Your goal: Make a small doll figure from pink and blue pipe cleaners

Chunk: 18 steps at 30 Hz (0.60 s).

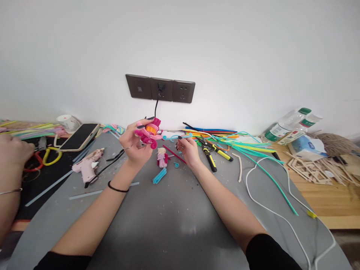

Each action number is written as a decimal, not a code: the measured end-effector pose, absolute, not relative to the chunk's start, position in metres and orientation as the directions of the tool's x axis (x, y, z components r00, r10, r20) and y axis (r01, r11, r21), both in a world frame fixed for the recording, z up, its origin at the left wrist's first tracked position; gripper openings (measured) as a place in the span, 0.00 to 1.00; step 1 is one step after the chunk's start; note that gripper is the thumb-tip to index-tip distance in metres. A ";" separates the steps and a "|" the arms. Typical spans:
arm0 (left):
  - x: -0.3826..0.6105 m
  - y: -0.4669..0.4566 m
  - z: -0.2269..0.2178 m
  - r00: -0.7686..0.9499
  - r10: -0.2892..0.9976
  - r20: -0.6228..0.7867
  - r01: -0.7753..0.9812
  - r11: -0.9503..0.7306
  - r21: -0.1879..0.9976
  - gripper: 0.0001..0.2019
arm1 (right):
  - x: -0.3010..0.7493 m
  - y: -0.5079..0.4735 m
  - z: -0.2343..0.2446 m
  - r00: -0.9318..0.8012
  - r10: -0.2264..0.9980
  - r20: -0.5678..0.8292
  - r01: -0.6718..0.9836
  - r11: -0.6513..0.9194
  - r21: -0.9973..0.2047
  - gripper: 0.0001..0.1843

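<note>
Raised over the grey table, my left hand (pixel 133 140) grips a pink and orange pipe-cleaner figure (pixel 150 130) between thumb and fingers. Close to its right, my right hand (pixel 189 150) pinches a light blue pipe cleaner (pixel 177 137) with curled ends. The blue piece reaches toward the figure; whether they touch I cannot tell. Below the hands lie a pink and cream pipe-cleaner bundle (pixel 162 157), a folded blue bundle (pixel 159 176), a small blue coil (pixel 176 164) and a dark pink stem (pixel 176 154).
Yellow-black pliers (pixel 209 157) lie right of my right hand, before coloured pipe cleaners (pixel 244 144). A pink glue gun (pixel 87 167) and phone (pixel 80 137) are at left, near a co-worker's hand (pixel 14 157). A white cable (pixel 261 204) loops at right, by a tissue pack (pixel 306 147).
</note>
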<state>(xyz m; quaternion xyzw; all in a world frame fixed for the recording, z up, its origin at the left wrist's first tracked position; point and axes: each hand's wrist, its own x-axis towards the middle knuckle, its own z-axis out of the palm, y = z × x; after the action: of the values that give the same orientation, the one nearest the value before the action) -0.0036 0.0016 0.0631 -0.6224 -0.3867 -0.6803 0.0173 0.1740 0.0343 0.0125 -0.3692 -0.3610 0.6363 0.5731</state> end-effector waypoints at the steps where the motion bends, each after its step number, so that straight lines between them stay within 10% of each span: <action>1: -0.002 0.001 0.064 -0.215 0.387 0.897 0.494 -0.748 0.442 0.12 | 0.174 0.034 0.013 -0.068 0.996 -0.057 -0.464 -0.082 -0.882 0.17; 18: 0.011 -0.007 0.068 -0.193 0.246 0.950 0.486 -0.817 0.310 0.17 | 0.173 0.032 0.014 -0.082 0.995 -0.062 -0.466 -0.093 -0.880 0.16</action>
<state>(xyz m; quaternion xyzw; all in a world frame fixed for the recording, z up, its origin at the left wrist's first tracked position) 0.0110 -0.0068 0.0683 -0.6295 -0.2904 -0.7158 0.0837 0.1729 0.0317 0.0145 -0.3673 -0.3598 0.6416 0.5692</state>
